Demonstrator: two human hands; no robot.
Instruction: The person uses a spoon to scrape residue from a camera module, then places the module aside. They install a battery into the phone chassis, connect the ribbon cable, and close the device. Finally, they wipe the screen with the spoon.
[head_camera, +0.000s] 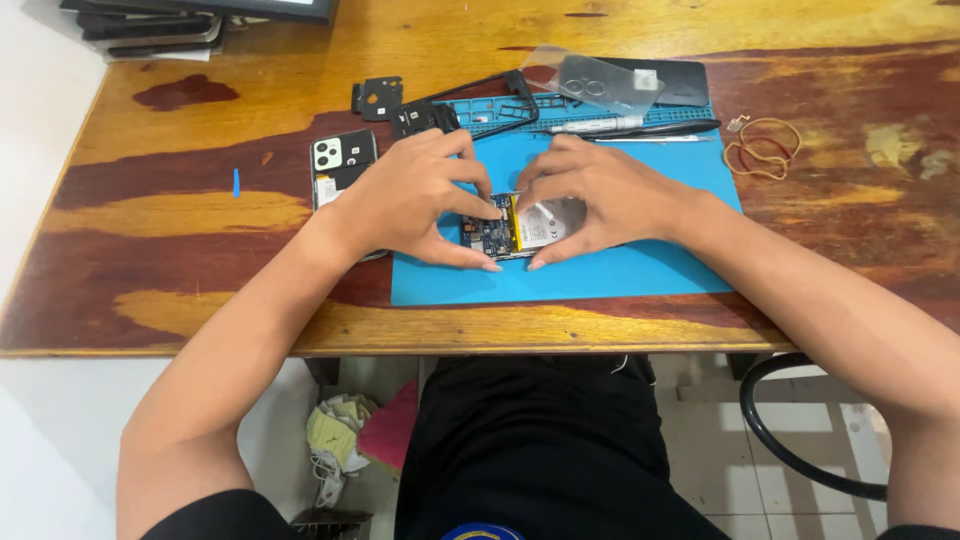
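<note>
An opened phone (520, 228) with its circuit board and silver battery exposed lies on a blue work mat (640, 270). My left hand (410, 195) grips its left end, fingertips pressing on the board. My right hand (600, 195) holds the right end, fingers curled over the battery. Both hands hide most of the phone's edges.
A phone back cover with camera lenses (340, 160) lies left of the mat. Black frame parts (378, 97), a black phone frame (490, 95), a clear case (600, 80), tools (600, 125) and rubber bands (765, 148) sit behind. The wooden table's front edge (500, 340) is close.
</note>
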